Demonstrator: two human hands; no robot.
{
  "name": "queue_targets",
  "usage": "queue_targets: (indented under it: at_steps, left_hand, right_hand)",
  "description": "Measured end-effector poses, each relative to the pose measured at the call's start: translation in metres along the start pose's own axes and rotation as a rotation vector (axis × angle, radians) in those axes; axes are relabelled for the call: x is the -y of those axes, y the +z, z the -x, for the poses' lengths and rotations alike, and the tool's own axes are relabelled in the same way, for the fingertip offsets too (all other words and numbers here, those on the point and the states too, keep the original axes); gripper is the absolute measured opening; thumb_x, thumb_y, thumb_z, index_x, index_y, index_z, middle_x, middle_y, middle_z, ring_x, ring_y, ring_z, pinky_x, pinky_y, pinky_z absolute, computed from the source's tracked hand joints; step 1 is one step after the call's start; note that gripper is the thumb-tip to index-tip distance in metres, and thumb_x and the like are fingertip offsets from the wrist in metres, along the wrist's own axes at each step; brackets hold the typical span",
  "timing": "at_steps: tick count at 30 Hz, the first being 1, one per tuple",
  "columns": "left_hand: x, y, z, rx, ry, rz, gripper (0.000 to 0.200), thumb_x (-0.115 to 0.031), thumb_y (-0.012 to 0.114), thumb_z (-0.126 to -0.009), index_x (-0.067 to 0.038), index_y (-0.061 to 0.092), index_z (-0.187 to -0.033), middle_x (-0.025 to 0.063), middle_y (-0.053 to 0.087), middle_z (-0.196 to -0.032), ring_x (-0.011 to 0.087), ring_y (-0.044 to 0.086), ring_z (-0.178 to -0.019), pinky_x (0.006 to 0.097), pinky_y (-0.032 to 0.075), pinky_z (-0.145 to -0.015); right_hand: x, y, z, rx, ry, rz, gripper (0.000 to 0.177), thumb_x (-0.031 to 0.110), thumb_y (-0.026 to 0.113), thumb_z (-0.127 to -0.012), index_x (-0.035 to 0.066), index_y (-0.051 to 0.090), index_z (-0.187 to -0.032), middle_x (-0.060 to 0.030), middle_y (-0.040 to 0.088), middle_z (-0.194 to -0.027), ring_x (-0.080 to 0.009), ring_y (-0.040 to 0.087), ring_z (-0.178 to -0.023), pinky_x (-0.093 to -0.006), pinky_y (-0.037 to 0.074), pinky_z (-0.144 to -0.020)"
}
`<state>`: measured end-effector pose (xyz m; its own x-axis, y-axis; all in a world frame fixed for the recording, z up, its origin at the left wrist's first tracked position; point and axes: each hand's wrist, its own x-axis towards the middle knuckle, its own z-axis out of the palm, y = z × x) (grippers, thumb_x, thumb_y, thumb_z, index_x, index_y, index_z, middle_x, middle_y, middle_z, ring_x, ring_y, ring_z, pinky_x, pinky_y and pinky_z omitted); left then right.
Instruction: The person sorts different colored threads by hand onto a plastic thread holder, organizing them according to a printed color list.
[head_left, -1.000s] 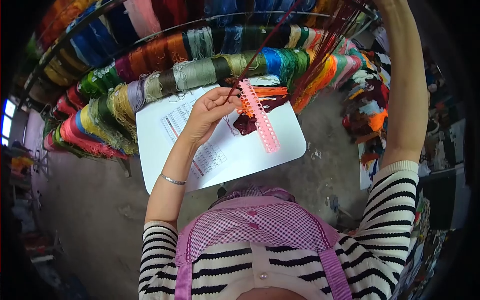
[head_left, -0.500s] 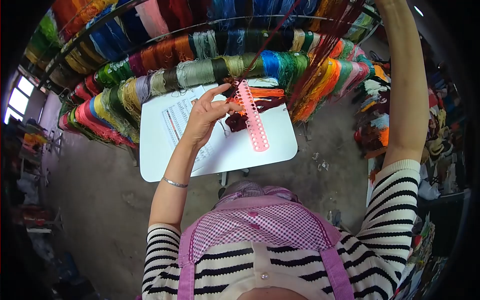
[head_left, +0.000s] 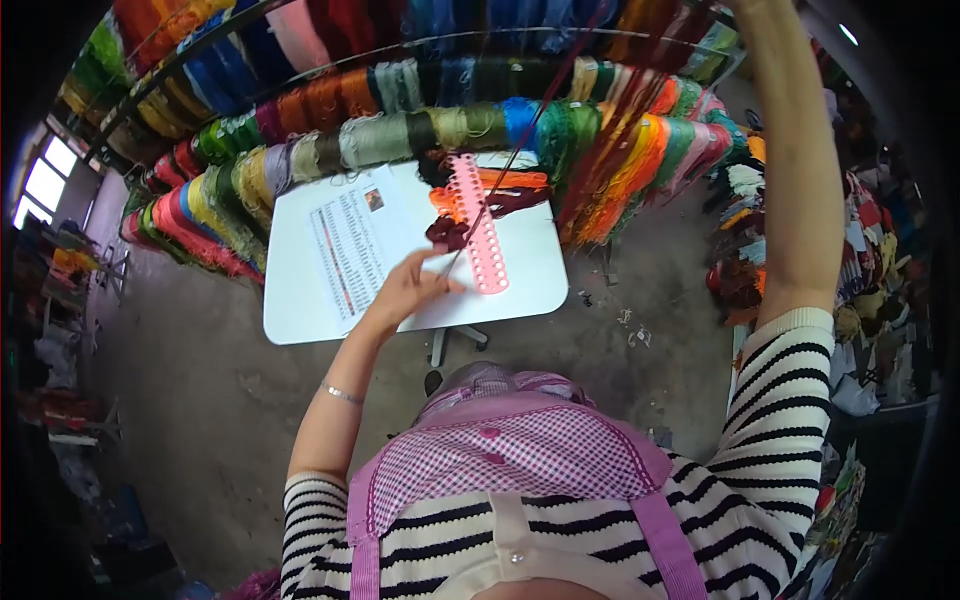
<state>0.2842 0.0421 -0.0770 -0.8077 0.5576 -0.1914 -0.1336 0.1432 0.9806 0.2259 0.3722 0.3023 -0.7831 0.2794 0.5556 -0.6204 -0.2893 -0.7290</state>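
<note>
Grip state: the left hand (head_left: 410,288) is reaching over the near part of the table (head_left: 535,290), with thumb and fingers partly spread. A long dark red strand (head_left: 548,97) is running down to these fingers; whether they are pinching it cannot be told. The right forearm (head_left: 800,200) is extending upward, well beyond and to the right of the left grip. The right hand is lying outside the view, so its hold cannot be told.

Position of parts: the pink perforated card (head_left: 488,262) is lying flat on the table, just right of the left grip and extending away from it. The maroon thread bundle (head_left: 447,234) is resting just beyond the grip, beside the card. Orange threads (head_left: 515,180) are spreading rightward from the card's far half, with darker red threads (head_left: 520,200) lying nearer the grip. The printed sheet (head_left: 345,240) is lying to the left of and beyond the grip.

Progress: orange and dark red threads are already occupying the far half of the card, apparently secured in its holes. The holes nearest the grip are showing no thread. The long strand is crossing over the card and is appearing unfastened to it. Loose dark red strands (head_left: 610,125) are hanging beyond and right of the grip, in front of the thread skeins (head_left: 375,143).
</note>
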Motion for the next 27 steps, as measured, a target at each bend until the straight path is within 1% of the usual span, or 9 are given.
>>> queue_targets:
  at_steps: [1, 2, 3, 5, 8, 12, 15, 21, 27]
  left_hand:
    - [-0.002, -0.001, 0.0, 0.011, 0.012, -0.002, 0.063, -0.016, 0.064, -0.083, -0.003, 0.036, -0.138, 0.0118, 0.068, -0.098, 0.0163, 0.063, -0.091, 0.0277, 0.044, -0.086]
    - [-0.007, -0.004, 0.003, 0.011, 0.086, -0.349, 0.068, -0.018, 0.067, -0.081, -0.006, 0.035, -0.14, 0.011, 0.067, -0.104, 0.0165, 0.062, -0.094, 0.0282, 0.044, -0.086]
    - [-0.014, -0.004, 0.006, 0.0, 0.155, -0.694, 0.072, -0.02, 0.071, -0.079, -0.008, 0.034, -0.141, 0.0102, 0.065, -0.11, 0.0166, 0.061, -0.097, 0.0287, 0.044, -0.086]
    - [-0.067, 0.005, 0.004, -0.28, 0.492, -0.623, 0.094, -0.022, 0.082, -0.067, -0.01, 0.03, -0.144, 0.0109, 0.041, -0.142, 0.0233, 0.043, -0.126, 0.0379, 0.039, -0.098]
    - [-0.146, 0.031, 0.005, -0.163, 0.673, -0.317, 0.095, -0.027, 0.08, -0.068, -0.008, 0.025, -0.144, 0.0124, 0.032, -0.146, 0.0283, 0.03, -0.135, 0.0404, 0.029, -0.108]
    - [-0.15, 0.033, 0.003, 0.175, 0.601, -0.026, 0.054, -0.037, 0.065, -0.082, -0.002, 0.055, -0.122, 0.009, 0.059, -0.113, 0.0199, 0.054, -0.107, 0.0316, 0.042, -0.094]
    - [-0.138, 0.037, 0.002, 0.197, 0.576, 0.066, 0.046, -0.032, 0.064, -0.085, -0.001, 0.056, -0.119, 0.0007, 0.062, -0.094, 0.0098, 0.057, -0.087, 0.0237, 0.045, -0.078]
    - [-0.125, 0.014, 0.018, 0.052, 0.237, 0.213, 0.019, -0.024, 0.054, -0.092, -0.007, 0.06, -0.097, -0.0077, 0.048, -0.069, 0.0015, 0.036, -0.058, 0.0172, 0.025, -0.051]
    - [-0.115, -0.012, 0.042, -0.068, 0.2, -0.079, 0.018, -0.023, 0.053, -0.094, -0.007, 0.055, -0.085, -0.0086, 0.037, -0.065, 0.0023, 0.029, -0.056, 0.0182, 0.023, -0.051]
  right_hand:
    - [0.003, 0.009, 0.02, 0.093, 0.268, -0.045, 0.006, -0.003, 0.06, -0.085, -0.004, 0.055, -0.083, -0.0129, 0.063, -0.075, -0.0142, 0.065, -0.064, -0.0179, 0.054, -0.049]
    - [-0.003, 0.014, 0.034, 0.108, 0.268, 0.062, 0.005, 0.0, 0.059, -0.086, -0.002, 0.056, -0.082, -0.0101, 0.061, -0.069, -0.0106, 0.06, -0.056, -0.0138, 0.045, -0.041]
    - [-0.018, 0.007, 0.039, 0.516, 0.447, -0.024, 0.005, 0.002, 0.058, -0.087, -0.001, 0.057, -0.083, -0.0098, 0.059, -0.067, -0.0107, 0.059, -0.055, -0.0137, 0.042, -0.039]
    - [-0.041, 0.018, 0.087, 0.757, 0.57, 0.265, 0.016, 0.016, 0.057, -0.09, 0.0, 0.06, -0.092, -0.0064, 0.06, -0.069, -0.0066, 0.057, -0.052, -0.0154, 0.038, -0.038]
    - [-0.063, 0.044, 0.159, 1.059, 0.828, 0.332, 0.02, 0.019, 0.057, -0.09, 0.0, 0.062, -0.095, -0.009, 0.064, -0.068, -0.0098, 0.063, -0.054, -0.018, 0.042, -0.038]
    - [-0.082, 0.025, 0.18, 1.024, 0.962, 0.133, 0.018, 0.014, 0.058, -0.09, -0.002, 0.061, -0.096, -0.0115, 0.067, -0.078, -0.01, 0.062, -0.06, -0.0165, 0.042, -0.044]
    - [-0.097, 0.001, 0.188, 0.95, 1.003, 0.1, 0.019, 0.013, 0.061, -0.089, -0.002, 0.062, -0.1, -0.009, 0.067, -0.084, -0.006, 0.06, -0.065, -0.0153, 0.042, -0.051]
    - [-0.108, -0.018, 0.185, 0.851, 1.053, 0.134, 0.022, 0.014, 0.064, -0.087, -0.003, 0.062, -0.102, -0.0036, 0.064, -0.077, -0.0024, 0.052, -0.062, -0.0152, 0.037, -0.052]
    - [-0.126, -0.031, 0.182, 0.856, 0.994, 0.199, 0.023, 0.015, 0.063, -0.089, -0.004, 0.062, -0.102, -0.0037, 0.064, -0.074, -0.0027, 0.047, -0.057, -0.0163, 0.035, -0.05]
